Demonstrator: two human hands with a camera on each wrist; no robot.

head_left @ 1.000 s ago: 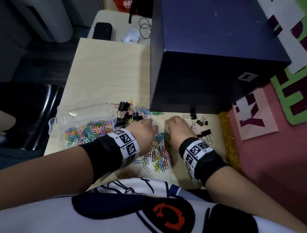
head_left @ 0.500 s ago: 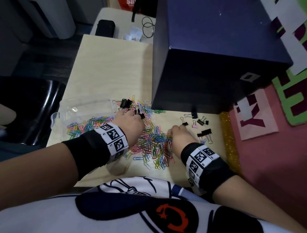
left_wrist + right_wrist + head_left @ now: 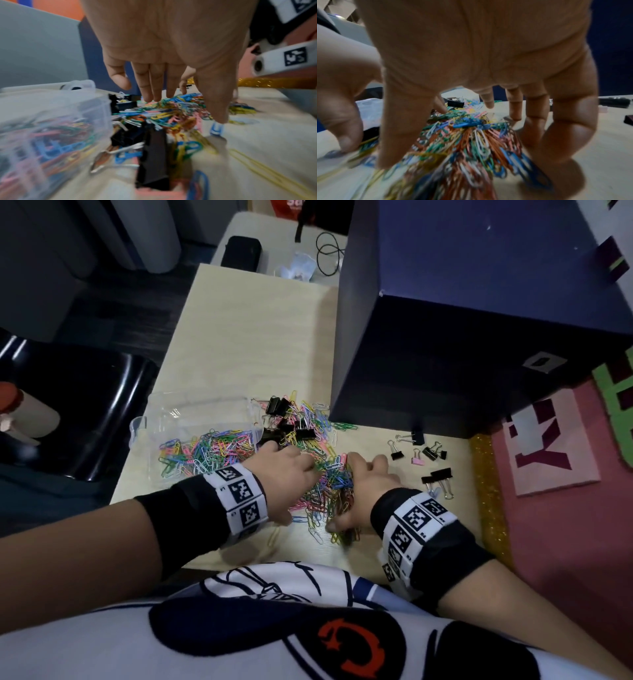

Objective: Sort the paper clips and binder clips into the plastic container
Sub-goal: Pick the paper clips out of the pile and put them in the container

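Note:
A heap of coloured paper clips (image 3: pixel 330 491) lies on the pale table (image 3: pixel 246 337) between my two hands. My left hand (image 3: pixel 306 472) is open, its straight fingers (image 3: pixel 150 93) touching the heap's left side. My right hand (image 3: pixel 356 487) straddles the heap (image 3: pixel 471 135) with spread fingers, thumb (image 3: pixel 399 135) on one side and fingertips on the table. The clear plastic container (image 3: pixel 161 419) at the left holds many paper clips (image 3: pixel 51 135). Black binder clips (image 3: pixel 279 407) lie mixed with clips beside it, and one (image 3: pixel 154 155) is close to my left wrist.
Several more binder clips (image 3: pixel 433 451), one of them pink (image 3: pixel 418 461), lie at the right. A big dark blue box (image 3: pixel 479 344) stands behind them. A black chair (image 3: pixel 85 412) is left of the table, a pink mat (image 3: pixel 555 460) right.
My left hand came back from the binder clips by the container to the heap. My right hand moved in from the right, and the clips are bunched tighter between both hands.

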